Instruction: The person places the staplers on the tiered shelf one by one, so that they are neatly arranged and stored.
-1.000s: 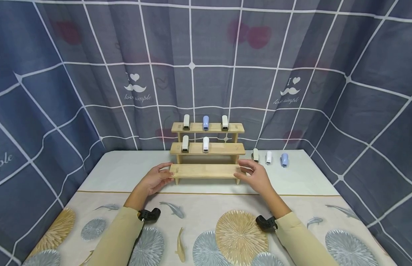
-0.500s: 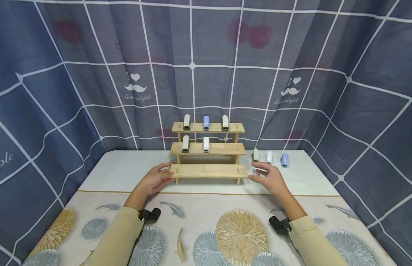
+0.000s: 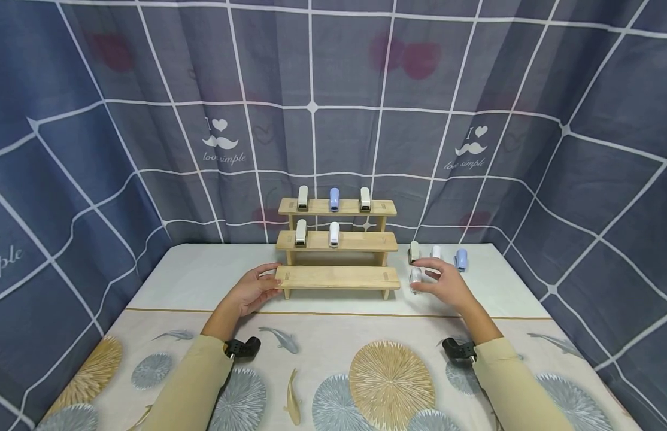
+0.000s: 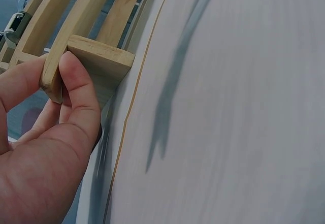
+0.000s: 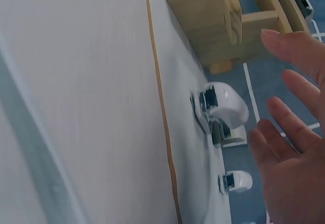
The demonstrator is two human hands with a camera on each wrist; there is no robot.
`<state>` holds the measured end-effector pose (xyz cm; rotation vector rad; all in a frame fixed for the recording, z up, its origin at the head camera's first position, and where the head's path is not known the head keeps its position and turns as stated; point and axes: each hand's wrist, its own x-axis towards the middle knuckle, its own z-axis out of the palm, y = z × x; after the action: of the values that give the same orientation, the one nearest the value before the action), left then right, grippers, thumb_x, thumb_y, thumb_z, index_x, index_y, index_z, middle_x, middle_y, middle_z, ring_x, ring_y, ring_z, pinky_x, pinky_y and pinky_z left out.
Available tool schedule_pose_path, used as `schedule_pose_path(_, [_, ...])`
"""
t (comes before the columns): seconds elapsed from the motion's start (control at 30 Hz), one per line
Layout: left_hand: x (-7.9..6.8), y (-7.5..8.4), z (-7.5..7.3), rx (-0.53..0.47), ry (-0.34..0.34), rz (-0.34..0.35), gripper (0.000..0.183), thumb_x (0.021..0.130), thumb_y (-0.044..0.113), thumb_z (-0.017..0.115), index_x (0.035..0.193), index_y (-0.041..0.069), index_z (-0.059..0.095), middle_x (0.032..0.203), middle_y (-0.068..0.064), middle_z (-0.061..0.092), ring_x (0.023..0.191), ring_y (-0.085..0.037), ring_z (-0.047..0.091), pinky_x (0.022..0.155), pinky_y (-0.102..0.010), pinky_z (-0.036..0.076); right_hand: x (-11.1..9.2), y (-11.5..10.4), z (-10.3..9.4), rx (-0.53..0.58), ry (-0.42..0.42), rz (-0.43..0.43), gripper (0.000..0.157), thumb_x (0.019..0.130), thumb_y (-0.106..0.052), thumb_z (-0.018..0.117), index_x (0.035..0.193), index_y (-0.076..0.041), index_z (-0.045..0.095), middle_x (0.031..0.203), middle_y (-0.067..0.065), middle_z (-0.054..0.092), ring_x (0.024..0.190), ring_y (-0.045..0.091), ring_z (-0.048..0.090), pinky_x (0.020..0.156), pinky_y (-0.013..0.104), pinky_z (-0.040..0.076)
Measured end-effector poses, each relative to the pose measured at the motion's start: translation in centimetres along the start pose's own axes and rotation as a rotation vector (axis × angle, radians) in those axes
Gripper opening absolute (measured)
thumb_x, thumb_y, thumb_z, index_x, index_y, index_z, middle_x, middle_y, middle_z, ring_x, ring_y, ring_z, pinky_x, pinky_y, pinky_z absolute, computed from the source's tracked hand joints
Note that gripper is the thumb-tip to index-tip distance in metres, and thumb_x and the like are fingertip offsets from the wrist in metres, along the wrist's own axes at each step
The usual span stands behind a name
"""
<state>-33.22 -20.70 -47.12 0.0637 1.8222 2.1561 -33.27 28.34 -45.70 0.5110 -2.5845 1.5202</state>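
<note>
A three-tier wooden display stand (image 3: 337,276) stands on the table. My left hand (image 3: 255,290) pinches the left end of its lowest plank (image 4: 51,76) between thumb and fingers. Close to the stand's right side sits a white mini stapler (image 3: 415,280), also seen as a white stapler (image 5: 227,103) in the right wrist view. My right hand (image 3: 443,282) is beside that stapler, fingers spread and relaxed, holding nothing. Behind it stand a cream stapler (image 3: 414,251), another white stapler (image 3: 436,251), partly hidden by my fingers, and a blue stapler (image 3: 461,260).
Three staplers line the top tier, among them a blue stapler (image 3: 334,199). The middle tier carries a cream stapler (image 3: 300,233) and a white stapler (image 3: 334,234). A grid-patterned curtain (image 3: 344,137) surrounds the table's back and sides. A patterned cloth (image 3: 269,371) covers the front.
My right hand has left the right end of the lowest plank and moved right to the white stapler near the stand. My left hand has stayed on the plank.
</note>
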Motion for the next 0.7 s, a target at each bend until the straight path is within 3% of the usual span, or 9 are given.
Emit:
schedule_pose_path(0.43, [0.1,-0.2,-0.2,-0.008,-0.008,0.013,0.073,0.097,-0.008,0.060,0.160,-0.003,0.022,0.101,-0.004,0.064,0.085,-0.012,0.068,0.077,-0.020,0.060,1.4,1.6,-0.9,-0.054,-0.095,0.072,0.072,0.079,-0.008,0.088,0.142,0.007,0.054,0.146,0.029,0.053,0.134,0.052,0.051,0.111,0.057,0.047])
schedule_pose_path(0.7, [0.1,-0.2,-0.2,-0.008,-0.014,0.018,0.073,0.097,-0.008,0.059,0.160,-0.003,0.022,0.102,-0.005,0.064,0.085,-0.011,0.068,0.076,-0.019,0.060,2.0,2.7,-0.6,-0.004,-0.130,0.093,0.076,0.077,-0.005,0.089,0.142,0.009,0.052,0.146,0.031,0.053,0.135,0.050,0.051,0.114,0.057,0.044])
